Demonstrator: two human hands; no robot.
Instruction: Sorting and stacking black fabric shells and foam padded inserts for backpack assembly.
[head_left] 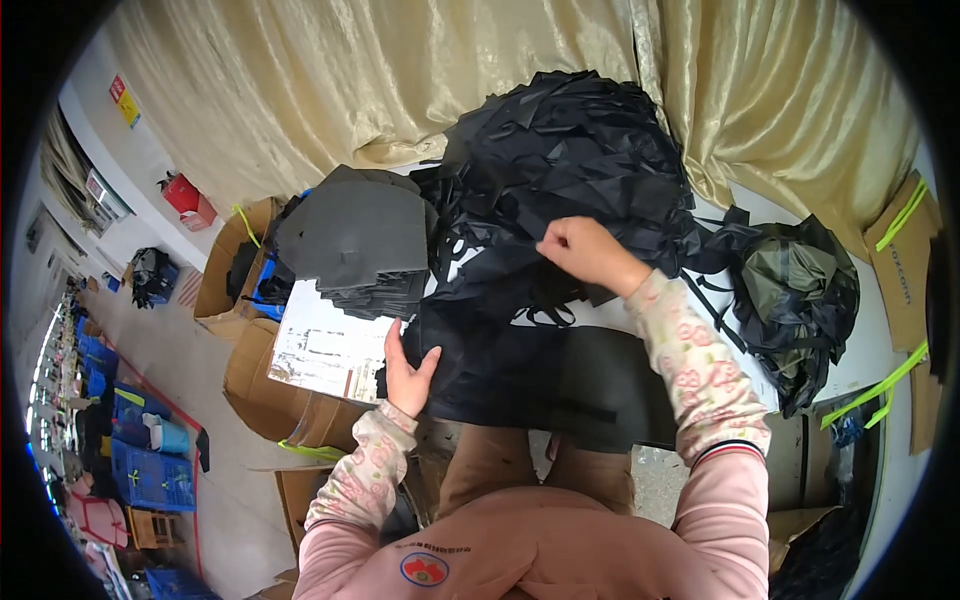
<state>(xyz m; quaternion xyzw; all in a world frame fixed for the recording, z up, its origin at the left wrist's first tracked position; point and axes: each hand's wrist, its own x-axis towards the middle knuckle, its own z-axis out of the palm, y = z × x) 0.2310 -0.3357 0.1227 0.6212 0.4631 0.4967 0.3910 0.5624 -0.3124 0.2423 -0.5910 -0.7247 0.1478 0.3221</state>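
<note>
A thin black fabric piece [490, 350] lies across the near part of the table. My left hand [406, 384] rests at its left edge, thumb and fingers apart. My right hand [590, 252] is closed in a pinch above the middle of the table, and black fabric runs up to its fingertips. Under the fabric, at the near right, is a dark grey stiff panel [625, 375]. A stack of dark grey cut panels [355, 230] stands beyond my left hand. Behind my right hand rises a large heap of black fabric pieces [570, 140].
A black and olive bundle [795, 280] sits at the table's right end. Cardboard boxes [265, 385] stand left of the white table [310, 345]. A gold curtain [330, 80] hangs behind. Blue crates [150, 475] line the floor far left.
</note>
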